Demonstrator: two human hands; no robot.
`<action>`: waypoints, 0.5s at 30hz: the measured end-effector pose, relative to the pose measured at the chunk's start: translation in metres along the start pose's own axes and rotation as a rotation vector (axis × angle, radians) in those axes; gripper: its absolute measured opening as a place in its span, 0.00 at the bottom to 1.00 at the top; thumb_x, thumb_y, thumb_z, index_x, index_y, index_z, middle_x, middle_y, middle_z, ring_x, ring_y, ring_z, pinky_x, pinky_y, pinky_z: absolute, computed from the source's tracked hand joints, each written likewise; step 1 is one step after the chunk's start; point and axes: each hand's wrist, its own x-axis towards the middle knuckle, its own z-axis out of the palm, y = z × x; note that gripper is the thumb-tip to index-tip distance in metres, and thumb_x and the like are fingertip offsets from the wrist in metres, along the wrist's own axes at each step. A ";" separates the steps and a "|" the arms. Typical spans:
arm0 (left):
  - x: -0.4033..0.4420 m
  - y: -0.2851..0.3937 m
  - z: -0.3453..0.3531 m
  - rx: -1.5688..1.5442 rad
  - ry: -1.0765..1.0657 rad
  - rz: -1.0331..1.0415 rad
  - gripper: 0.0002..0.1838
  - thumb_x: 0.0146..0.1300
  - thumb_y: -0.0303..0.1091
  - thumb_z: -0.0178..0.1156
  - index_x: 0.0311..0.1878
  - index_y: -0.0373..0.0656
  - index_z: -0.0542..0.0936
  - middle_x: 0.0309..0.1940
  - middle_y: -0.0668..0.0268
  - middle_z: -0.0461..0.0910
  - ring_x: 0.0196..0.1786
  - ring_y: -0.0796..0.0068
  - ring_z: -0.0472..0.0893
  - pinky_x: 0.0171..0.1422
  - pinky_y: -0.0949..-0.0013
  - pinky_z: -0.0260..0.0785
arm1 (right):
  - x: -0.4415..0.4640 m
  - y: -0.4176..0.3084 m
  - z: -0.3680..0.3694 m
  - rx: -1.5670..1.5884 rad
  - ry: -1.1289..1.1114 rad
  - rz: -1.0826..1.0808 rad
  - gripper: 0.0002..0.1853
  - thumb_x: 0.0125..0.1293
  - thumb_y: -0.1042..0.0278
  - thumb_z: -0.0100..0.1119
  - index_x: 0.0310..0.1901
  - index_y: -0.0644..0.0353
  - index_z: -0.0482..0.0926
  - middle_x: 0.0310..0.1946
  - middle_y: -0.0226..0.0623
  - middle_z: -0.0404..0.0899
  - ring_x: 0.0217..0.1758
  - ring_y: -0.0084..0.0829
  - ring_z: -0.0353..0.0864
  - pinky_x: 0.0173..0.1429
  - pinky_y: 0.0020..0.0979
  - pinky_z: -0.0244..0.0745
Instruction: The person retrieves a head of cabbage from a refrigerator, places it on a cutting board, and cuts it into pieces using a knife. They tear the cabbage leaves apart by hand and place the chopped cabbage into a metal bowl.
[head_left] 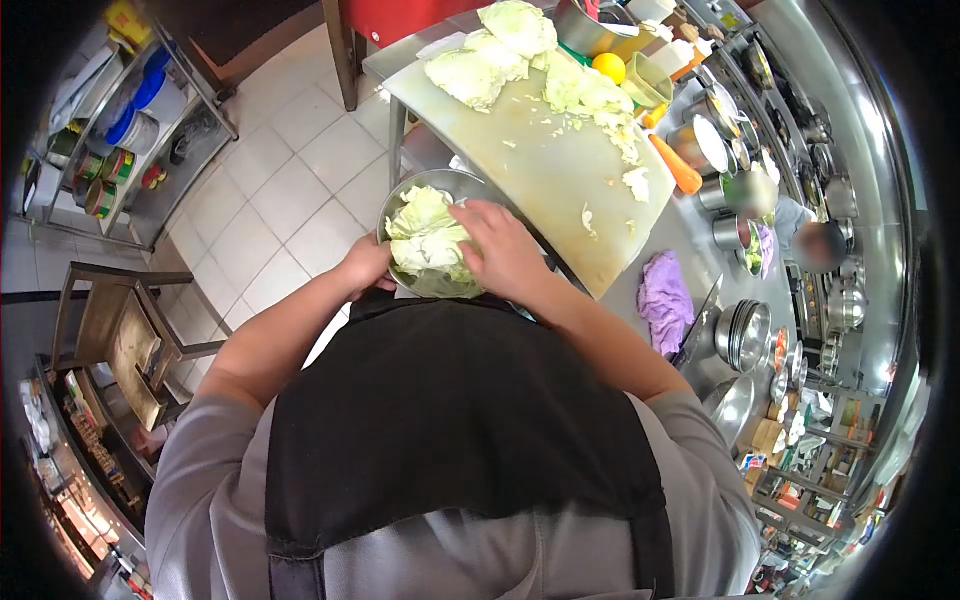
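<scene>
A round metal bowl (395, 189) full of pale green cabbage pieces (428, 226) is held close against the black apron. My left hand (366, 266) grips the bowl's left rim, fingers partly hidden behind it. On the right side of the cabbage lies my right hand (492, 243), its fingers apart and touching the leaves; whether it grips any is hidden. Just beyond the bowl is a large pale cutting board (520, 170), with cabbage heaps (480, 70) along its far edge and small scraps scattered over it.
A carrot (676, 165) and a yellow round fruit (609, 68) lie beyond the board. To the right are a purple cloth (665, 300), a knife (699, 318) and stacked metal bowls (742, 335). At left stand a wooden chair (130, 330) and a shelf (190, 130). Another person (793, 215) is at far right.
</scene>
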 end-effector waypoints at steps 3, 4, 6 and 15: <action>0.002 0.006 -0.014 0.017 -0.029 0.042 0.23 0.76 0.44 0.51 0.62 0.36 0.73 0.41 0.57 0.85 0.33 0.71 0.85 0.30 0.70 0.81 | 0.004 0.007 0.020 -0.039 -0.131 -0.142 0.20 0.63 0.64 0.66 0.57 0.57 0.81 0.57 0.45 0.79 0.64 0.47 0.76 0.67 0.44 0.73; 0.006 0.005 -0.017 0.034 -0.017 0.054 0.23 0.75 0.45 0.52 0.61 0.35 0.73 0.39 0.57 0.86 0.30 0.70 0.85 0.28 0.70 0.80 | 0.001 0.012 0.033 -0.051 -0.175 -0.134 0.19 0.62 0.62 0.67 0.55 0.57 0.83 0.58 0.44 0.79 0.64 0.47 0.76 0.67 0.45 0.72; 0.007 0.010 -0.020 0.041 -0.015 0.103 0.24 0.76 0.45 0.51 0.64 0.36 0.72 0.42 0.56 0.85 0.32 0.68 0.86 0.28 0.69 0.80 | 0.005 0.004 0.028 -0.034 -0.141 -0.106 0.19 0.63 0.61 0.67 0.55 0.57 0.83 0.59 0.44 0.78 0.64 0.48 0.76 0.68 0.46 0.72; 0.025 0.009 -0.045 -0.004 -0.076 0.020 0.25 0.74 0.46 0.54 0.66 0.37 0.70 0.48 0.57 0.84 0.39 0.67 0.87 0.34 0.66 0.84 | -0.019 0.110 -0.078 -0.150 0.706 0.462 0.21 0.65 0.66 0.67 0.58 0.61 0.78 0.57 0.49 0.79 0.61 0.49 0.79 0.68 0.43 0.72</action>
